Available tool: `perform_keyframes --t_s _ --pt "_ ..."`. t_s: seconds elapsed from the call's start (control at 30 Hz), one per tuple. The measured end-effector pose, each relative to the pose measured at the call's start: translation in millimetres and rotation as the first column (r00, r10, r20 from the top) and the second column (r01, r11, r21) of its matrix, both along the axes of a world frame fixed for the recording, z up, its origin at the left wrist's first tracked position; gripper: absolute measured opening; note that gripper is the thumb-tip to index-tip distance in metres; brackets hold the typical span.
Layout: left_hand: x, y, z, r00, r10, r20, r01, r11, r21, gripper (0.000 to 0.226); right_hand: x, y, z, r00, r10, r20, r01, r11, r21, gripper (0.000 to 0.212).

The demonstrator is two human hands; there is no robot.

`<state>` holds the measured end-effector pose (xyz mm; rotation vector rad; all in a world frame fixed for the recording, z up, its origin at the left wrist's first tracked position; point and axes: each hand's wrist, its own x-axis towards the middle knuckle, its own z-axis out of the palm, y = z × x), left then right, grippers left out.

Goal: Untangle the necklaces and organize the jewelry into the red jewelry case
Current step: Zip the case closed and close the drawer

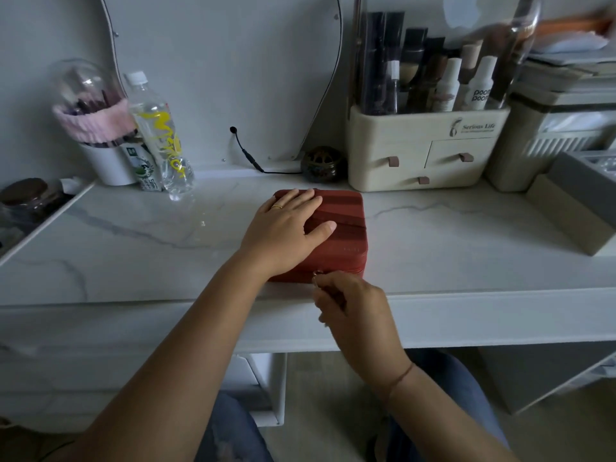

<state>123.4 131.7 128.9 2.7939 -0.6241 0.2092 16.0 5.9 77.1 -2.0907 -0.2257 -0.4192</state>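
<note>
Red jewelry case looks stiff but light, likely slides: L hand lies flat on its lid, R hand pinches zip pull at its front edge.

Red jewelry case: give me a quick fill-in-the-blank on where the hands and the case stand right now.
1. The left hand lies flat on the red jewelry case, whose lid is ____.
2. The right hand pinches the case's ____ at its near edge.
3. A gold ring shows on the ____ hand.
Missing words: closed; zipper pull; left.
</note>
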Motion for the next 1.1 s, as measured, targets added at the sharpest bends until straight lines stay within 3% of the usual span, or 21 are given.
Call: perform_keyframes --t_s 0.1,0.2,0.3,0.43,0.53,0.63,0.87,1.1 --pt "-1.9 3.3 0.1 0.999 -0.045 0.005 0.045 0.969 -0.243 0.049 3.5 21.5 -3.7 1.000 -0.018 0.021 0.017 0.999 0.033 0.015" --pt "-6.5 11.5 1.0 0.991 -0.116 -0.069 0.052 0.799 -0.599 0.037 2.6 32.8 -5.6 0.999 -0.036 0.004 0.036 0.993 0.114 0.019" --pt "-14.3 21.2 -9.0 0.997 -0.071 -0.002 0.044 0.642 -0.765 0.036 0.4 26.1 -6.3 1.000 0.002 0.023 -0.004 0.997 0.080 0.019" --pt "-52.0 35.1 -44.7 0.927 0.306 0.218 0.000 0.580 -0.815 0.025 -1.2 -2.5 11.5 0.967 -0.019 0.254 0.026 0.999 -0.024 0.022" --pt "-81.5 34.9 -67.7 0.918 0.332 0.219 -0.050 0.643 -0.764 0.031 11.0 -17.3 26.6 0.908 -0.051 0.416 0.132 0.977 -0.168 0.018" --pt "-92.4 23.2 -77.5 0.912 0.329 0.245 -0.071 0.714 -0.696 0.034 31.8 -20.8 27.2 0.924 -0.024 0.382 0.140 0.950 -0.281 0.024" --pt "-91.0 0.2 -77.6 0.857 0.465 0.222 -0.187 0.682 -0.707 0.018 41.6 -22.4 17.0 0.941 0.040 0.335 0.048 0.967 -0.252 0.029" --pt "-90.0 -11.7 -81.2 0.793 0.542 0.280 -0.216 0.679 -0.701 0.009 37.8 -11.7 17.5 0.939 -0.019 0.342 0.124 0.950 -0.288 0.031"
